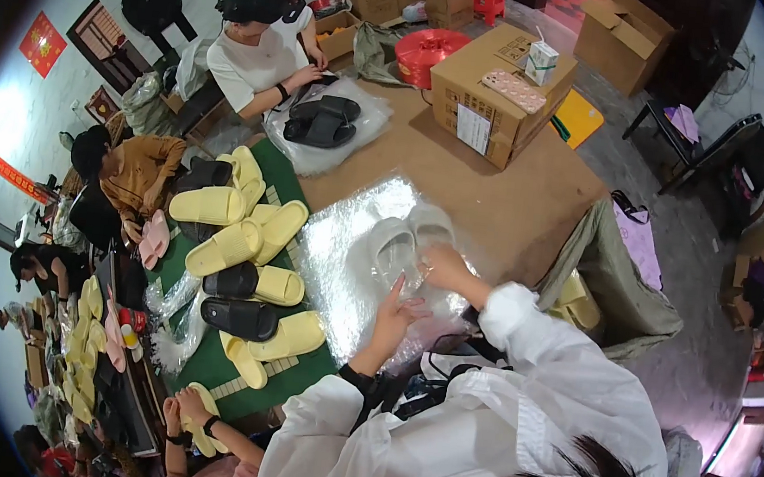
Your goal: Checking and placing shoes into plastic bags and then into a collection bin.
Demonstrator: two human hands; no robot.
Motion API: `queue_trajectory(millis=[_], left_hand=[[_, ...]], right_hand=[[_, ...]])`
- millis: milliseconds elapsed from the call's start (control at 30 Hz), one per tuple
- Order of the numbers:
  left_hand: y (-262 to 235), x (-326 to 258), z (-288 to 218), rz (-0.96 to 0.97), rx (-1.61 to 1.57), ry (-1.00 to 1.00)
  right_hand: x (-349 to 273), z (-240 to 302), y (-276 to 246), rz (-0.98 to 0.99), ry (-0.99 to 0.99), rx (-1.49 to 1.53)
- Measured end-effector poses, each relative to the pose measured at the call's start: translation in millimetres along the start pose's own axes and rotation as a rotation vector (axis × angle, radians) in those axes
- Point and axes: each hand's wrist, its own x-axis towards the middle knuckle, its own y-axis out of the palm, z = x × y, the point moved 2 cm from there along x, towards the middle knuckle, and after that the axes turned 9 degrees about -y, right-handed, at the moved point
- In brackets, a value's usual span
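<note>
1. Pale sandals: side by side on the clear plastic sheets, presumably paired for handling together; whether film covers them, cannot tell.
2. Right hand: over the sheets' right part, fingers curled at the right sandal; gripping or merely touching, cannot tell.
3. Left hand: over the sheets' near part, fingers spread, nothing grasped.
4. Yellow slippers: left of the sheets, probably kept within reach.

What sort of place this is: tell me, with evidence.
Probably a slipper-packing workshop: yellow slippers lie along a green surface, pale slippers and clear plastic lie at the right hand, and a cardboard carton stands nearby.
</note>
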Motion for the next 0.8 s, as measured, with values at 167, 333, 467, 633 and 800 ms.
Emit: queue_trajectory(millis=[167,333,467,633,800], left_hand=[[4.6,2.8,-3.3,-0.06,-0.093,0.028],[38.8,10.6,-34.3,-0.027,-0.136,0.035],[73.4,13.4,-41.1,0.023,-0.166,0.083],[77.7,16.7,-34.6,0.001,0.034,0.134],[57.4,16.5,-15.5,0.056,0.033,0.175]], right_hand=[[-91.4,39.4,-55.0,0.509,0.35,0.905],[-139.0,27.4,-35.5,0.696,0.415,1.356],[-117.2,17.9,-48.6,0.247,0.486,1.813],[-119.6,-36.6,-30.7,-0.083,0.634,1.127],[-95.9,4.8,-64.3,-0.135,0.683,1.868]])
